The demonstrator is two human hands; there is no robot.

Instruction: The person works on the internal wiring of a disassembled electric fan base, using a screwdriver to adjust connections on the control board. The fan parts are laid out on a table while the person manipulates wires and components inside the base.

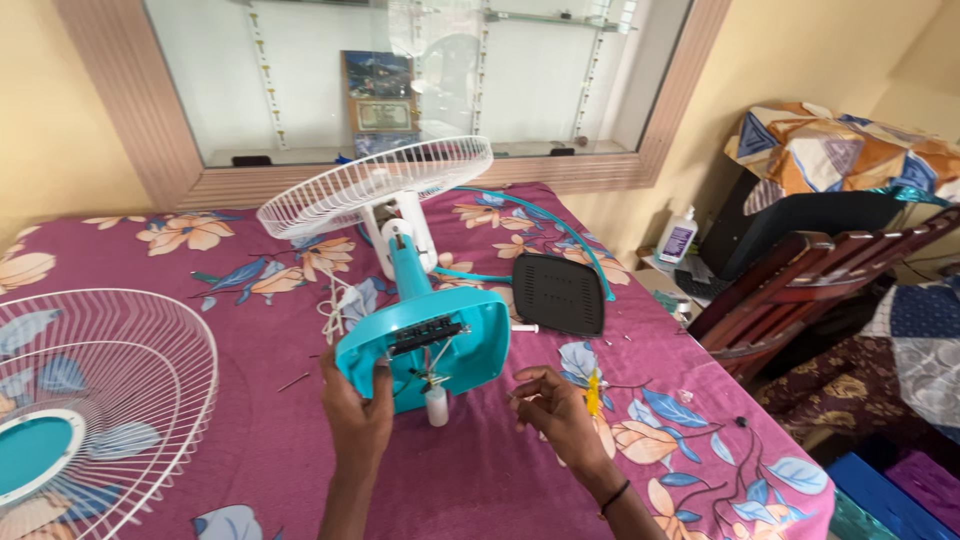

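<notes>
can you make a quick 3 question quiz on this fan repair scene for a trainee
1. True or false: the left hand grips the edge of the turquoise fan base.
2. Which lies to the right of the base on the floral cloth? A) black bottom cover B) a hammer C) a kettle
3. Where is the detached front grille: at the left or the right edge of the view?

Key: 1 true. 2 A. 3 left; the right hand rests on the cloth, near a yellow-handled tool.

Fan between grille and cover
</notes>
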